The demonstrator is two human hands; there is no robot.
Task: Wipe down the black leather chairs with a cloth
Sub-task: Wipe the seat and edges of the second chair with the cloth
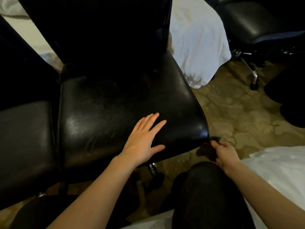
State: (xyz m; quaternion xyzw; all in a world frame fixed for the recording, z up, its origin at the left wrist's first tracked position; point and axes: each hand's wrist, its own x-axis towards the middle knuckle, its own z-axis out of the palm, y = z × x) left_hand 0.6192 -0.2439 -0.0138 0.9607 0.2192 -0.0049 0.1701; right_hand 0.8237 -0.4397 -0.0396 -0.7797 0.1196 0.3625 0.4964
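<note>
Looking down from head height, a person sits or crouches before a black leather chair (125,103) whose wide seat fills the middle of the view, its tall backrest rising dark behind. The left hand (143,140) lies flat on the front right part of the seat, fingers straight and spread, palm down, holding nothing; it seems placed there to steady the chair, which stands on casters and could roll or swivel under a wiping stroke. The right hand (224,154) is off the seat, just beside its front right corner and lower, fingers curled round a dark bunched cloth (208,150). The cloth touches or nearly touches the corner edge; the picture is too dim to say which. Holding the cloth wadded rather than spread likely suits working along the seat's rim and underside edge. A second black chair (24,142) stands close on the left, its seat almost against the first, and a third chair (257,22) sits well apart at the upper right. White draped fabric (196,47) hangs behind the main chair, over patterned carpet (239,113). The person's dark-clad knees show at the bottom.
</note>
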